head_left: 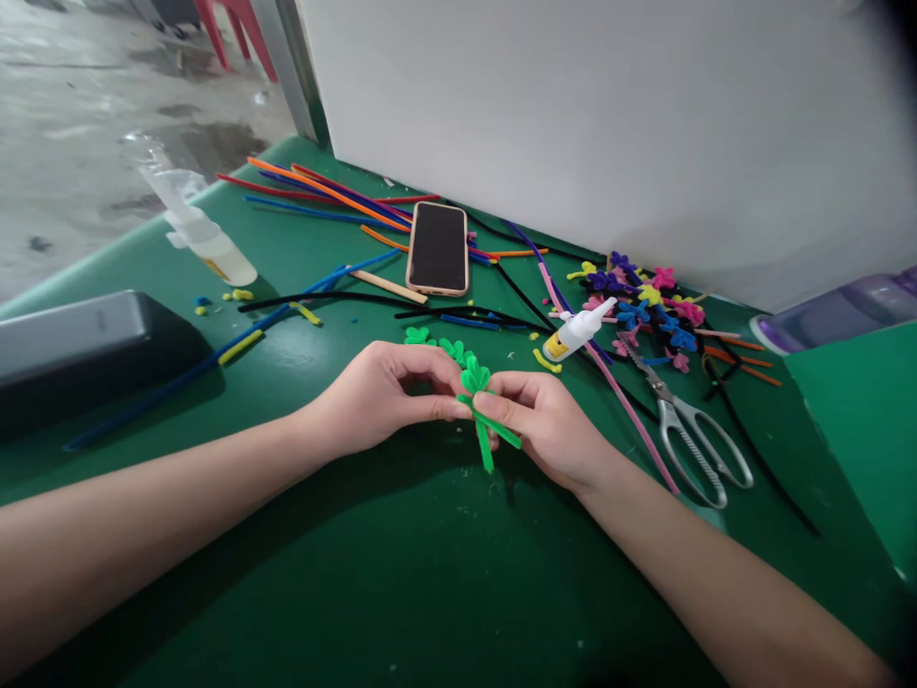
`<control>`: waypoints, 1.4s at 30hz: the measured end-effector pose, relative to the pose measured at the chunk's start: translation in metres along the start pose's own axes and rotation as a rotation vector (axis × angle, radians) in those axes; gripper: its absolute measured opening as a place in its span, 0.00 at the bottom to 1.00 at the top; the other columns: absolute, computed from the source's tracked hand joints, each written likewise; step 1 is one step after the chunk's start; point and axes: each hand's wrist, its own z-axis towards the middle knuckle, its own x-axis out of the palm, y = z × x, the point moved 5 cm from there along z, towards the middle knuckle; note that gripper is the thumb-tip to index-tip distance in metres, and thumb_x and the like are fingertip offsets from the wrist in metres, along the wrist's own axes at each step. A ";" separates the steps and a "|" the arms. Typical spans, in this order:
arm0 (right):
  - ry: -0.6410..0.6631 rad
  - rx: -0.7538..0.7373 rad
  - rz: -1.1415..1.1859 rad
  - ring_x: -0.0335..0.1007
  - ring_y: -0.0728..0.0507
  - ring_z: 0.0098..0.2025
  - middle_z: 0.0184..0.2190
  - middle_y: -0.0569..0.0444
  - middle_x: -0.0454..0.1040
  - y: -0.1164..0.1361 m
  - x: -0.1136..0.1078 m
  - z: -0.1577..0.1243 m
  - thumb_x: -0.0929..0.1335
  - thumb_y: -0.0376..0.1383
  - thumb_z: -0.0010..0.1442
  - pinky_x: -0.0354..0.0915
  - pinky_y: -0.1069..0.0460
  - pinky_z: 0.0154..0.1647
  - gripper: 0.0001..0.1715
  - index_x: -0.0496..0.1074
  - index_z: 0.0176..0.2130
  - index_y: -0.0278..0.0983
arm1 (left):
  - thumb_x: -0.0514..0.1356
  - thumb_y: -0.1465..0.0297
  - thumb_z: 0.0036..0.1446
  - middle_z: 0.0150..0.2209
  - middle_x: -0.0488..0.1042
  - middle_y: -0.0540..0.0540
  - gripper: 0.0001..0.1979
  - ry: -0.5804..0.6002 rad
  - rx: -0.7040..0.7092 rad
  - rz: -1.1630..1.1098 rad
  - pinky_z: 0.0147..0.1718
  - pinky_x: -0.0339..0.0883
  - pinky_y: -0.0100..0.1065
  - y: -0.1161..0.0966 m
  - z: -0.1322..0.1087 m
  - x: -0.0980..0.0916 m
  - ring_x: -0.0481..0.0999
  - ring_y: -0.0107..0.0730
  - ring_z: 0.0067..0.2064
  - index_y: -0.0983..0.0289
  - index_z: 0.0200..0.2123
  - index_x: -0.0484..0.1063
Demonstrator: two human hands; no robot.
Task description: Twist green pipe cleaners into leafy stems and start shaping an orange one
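Note:
Both hands meet over the near middle of the green table. A bright green pipe cleaner point(476, 375), bent into small loops at the top, is pinched between them, and its two loose ends point down toward me. My left hand point(391, 392) grips it from the left with thumb and fingertips. From the right, my right hand point(548, 420) presses its thumb on the stem just below the loops. Behind my left fingers lie more green looped pieces point(419, 335), partly hidden. A small white glue bottle point(573, 334) rests tilted beyond my right hand.
Scissors point(692, 435) lie open-bladed at right, near a pile of colourful pipe-cleaner flowers point(637, 301). A phone point(438, 248) lies at the back among loose pipe cleaners point(336, 199). At left stand a clear bottle point(207, 244) and a dark grey case point(78, 334). A white wall point(573, 115) closes the back.

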 end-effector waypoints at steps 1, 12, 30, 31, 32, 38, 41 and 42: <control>0.001 -0.002 0.001 0.61 0.52 0.21 0.18 0.59 0.67 0.000 0.000 0.000 0.71 0.38 0.53 0.59 0.55 0.24 0.10 0.72 0.25 0.34 | 0.66 0.71 0.47 0.29 0.74 0.51 0.05 0.001 0.001 0.001 0.31 0.68 0.28 0.000 0.000 0.000 0.73 0.28 0.31 0.65 0.28 0.74; -0.042 -0.005 0.013 0.66 0.52 0.24 0.20 0.59 0.70 0.002 0.000 0.000 0.70 0.38 0.54 0.63 0.55 0.28 0.09 0.74 0.26 0.35 | 0.65 0.70 0.49 0.28 0.73 0.51 0.05 -0.016 -0.028 0.004 0.30 0.67 0.27 0.001 0.000 0.000 0.72 0.26 0.30 0.65 0.29 0.73; -0.041 0.019 0.018 0.66 0.52 0.25 0.24 0.58 0.72 0.003 0.000 0.000 0.74 0.34 0.46 0.63 0.55 0.26 0.10 0.75 0.32 0.36 | 0.65 0.67 0.50 0.28 0.75 0.52 0.08 -0.014 -0.145 -0.072 0.29 0.69 0.29 0.006 0.000 0.001 0.74 0.28 0.28 0.66 0.31 0.72; -0.049 0.022 0.014 0.65 0.52 0.24 0.24 0.58 0.72 0.002 0.000 0.000 0.74 0.34 0.46 0.63 0.55 0.26 0.10 0.75 0.32 0.36 | 0.64 0.67 0.50 0.28 0.75 0.52 0.08 -0.013 -0.140 -0.083 0.29 0.69 0.29 0.005 0.000 0.001 0.74 0.27 0.28 0.66 0.31 0.72; -0.060 0.024 0.007 0.65 0.52 0.24 0.24 0.58 0.72 0.001 -0.001 0.001 0.74 0.35 0.46 0.63 0.55 0.26 0.10 0.74 0.32 0.36 | 0.64 0.67 0.51 0.27 0.74 0.52 0.08 -0.013 -0.131 -0.096 0.30 0.69 0.29 0.004 0.001 0.001 0.73 0.27 0.28 0.66 0.32 0.72; -0.123 -0.032 -0.088 0.64 0.52 0.25 0.25 0.56 0.73 0.001 -0.002 0.000 0.73 0.37 0.48 0.63 0.53 0.28 0.09 0.73 0.30 0.35 | 0.65 0.68 0.50 0.27 0.74 0.52 0.10 -0.020 -0.111 -0.117 0.29 0.69 0.29 0.002 0.000 0.002 0.74 0.28 0.28 0.66 0.35 0.72; -0.166 -0.077 -0.225 0.64 0.51 0.25 0.23 0.57 0.71 0.003 -0.001 -0.003 0.73 0.37 0.47 0.62 0.54 0.27 0.09 0.72 0.27 0.35 | 0.66 0.69 0.48 0.30 0.74 0.52 0.09 -0.030 -0.059 -0.020 0.31 0.69 0.29 0.001 -0.001 0.002 0.74 0.29 0.31 0.65 0.33 0.73; -0.183 -0.095 -0.275 0.63 0.51 0.24 0.22 0.58 0.70 0.004 0.000 -0.004 0.73 0.37 0.48 0.61 0.54 0.26 0.08 0.72 0.27 0.35 | 0.66 0.68 0.48 0.30 0.74 0.52 0.08 -0.040 -0.042 0.021 0.32 0.69 0.29 0.000 -0.002 0.002 0.74 0.29 0.32 0.65 0.32 0.74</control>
